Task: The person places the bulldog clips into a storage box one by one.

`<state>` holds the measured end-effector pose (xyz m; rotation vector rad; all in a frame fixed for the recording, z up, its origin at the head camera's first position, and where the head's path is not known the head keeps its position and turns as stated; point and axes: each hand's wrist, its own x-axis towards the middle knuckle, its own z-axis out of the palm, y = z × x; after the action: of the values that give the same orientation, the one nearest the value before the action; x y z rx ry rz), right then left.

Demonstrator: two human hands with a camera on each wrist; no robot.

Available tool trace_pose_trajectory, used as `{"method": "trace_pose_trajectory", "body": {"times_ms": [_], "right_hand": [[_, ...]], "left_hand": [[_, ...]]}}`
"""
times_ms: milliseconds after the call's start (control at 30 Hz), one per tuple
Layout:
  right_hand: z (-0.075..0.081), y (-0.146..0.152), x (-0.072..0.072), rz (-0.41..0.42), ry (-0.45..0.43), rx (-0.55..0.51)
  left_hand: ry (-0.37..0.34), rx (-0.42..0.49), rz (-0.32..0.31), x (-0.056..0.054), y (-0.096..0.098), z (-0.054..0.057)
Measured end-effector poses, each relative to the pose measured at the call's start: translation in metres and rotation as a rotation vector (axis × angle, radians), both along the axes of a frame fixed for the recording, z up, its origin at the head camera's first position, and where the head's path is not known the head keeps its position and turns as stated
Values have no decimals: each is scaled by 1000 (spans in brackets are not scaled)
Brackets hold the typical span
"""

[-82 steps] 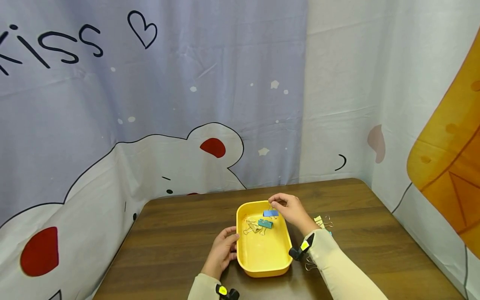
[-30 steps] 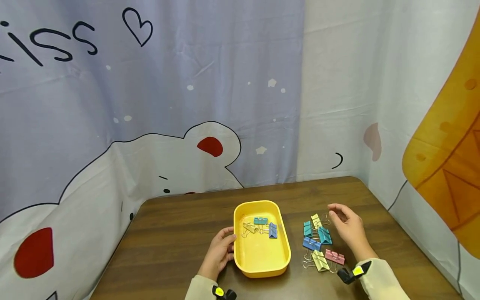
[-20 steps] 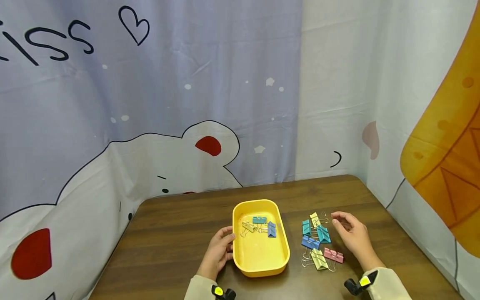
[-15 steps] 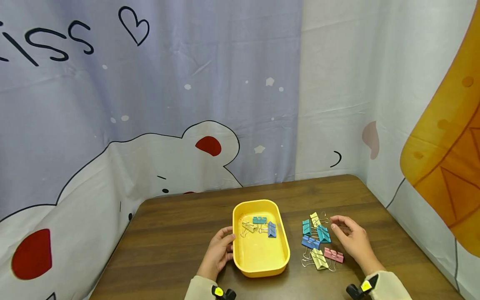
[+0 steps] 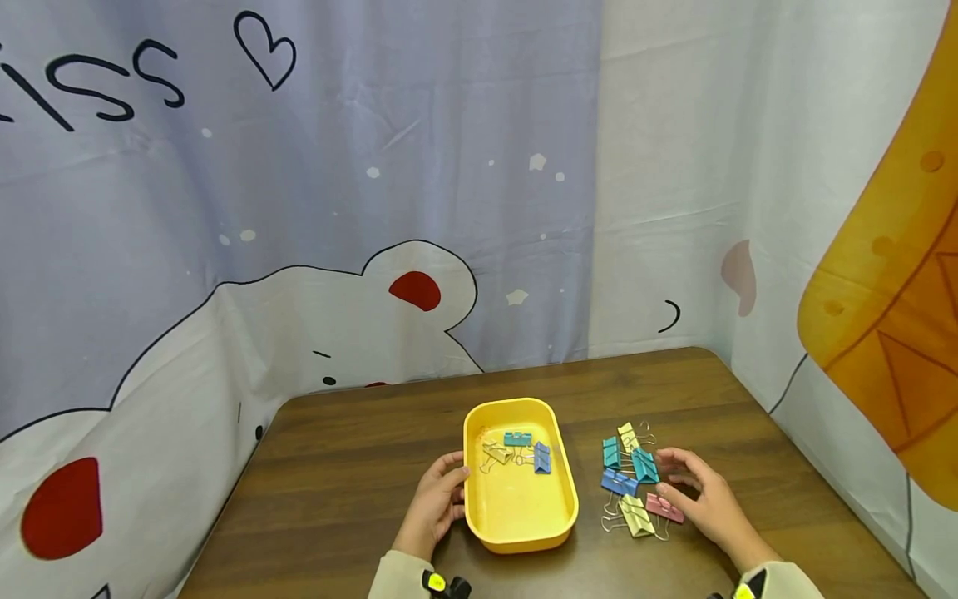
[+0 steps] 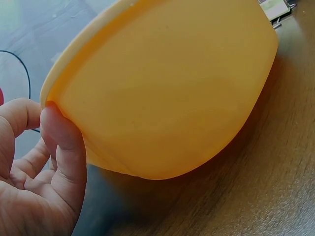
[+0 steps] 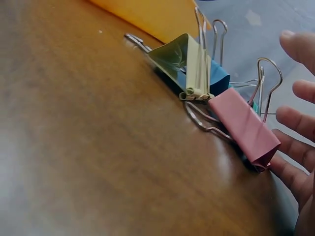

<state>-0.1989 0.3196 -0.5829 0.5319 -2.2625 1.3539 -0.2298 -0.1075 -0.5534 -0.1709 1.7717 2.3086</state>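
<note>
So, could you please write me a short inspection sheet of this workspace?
Surface: brown wood-grain table, some glare on it.
Job's things: yellow tray holding a pale yellow clip, a small teal clip and a violet-blue clip; to its right, six more binder clips in a loose group: two yellow, two teal, one blue, one pink.
Clutter: nothing seen.
Hands: left hand grips the tray's left edge; right hand, fingers spread, is beside the pink clip, contact unclear.
Cables: thin dark line, probably a cord, beyond the table's right edge.
Surroundings: curtain with cartoon prints.
</note>
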Motion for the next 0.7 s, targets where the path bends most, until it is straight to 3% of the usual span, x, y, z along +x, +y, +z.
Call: {"method": "trace_pose_trajectory", "body": {"times_ms": [300,533,700], "right_hand": [[2,-3,8,40,-15,67],[-3,-3,9,102,82,75],[-7,-5,11,76,145,116]], "left_hand": [[-3,10,-3,0,0,-1],[2,18,-7,0,0,-1],[1,15,-2,0,0,-1]]}}
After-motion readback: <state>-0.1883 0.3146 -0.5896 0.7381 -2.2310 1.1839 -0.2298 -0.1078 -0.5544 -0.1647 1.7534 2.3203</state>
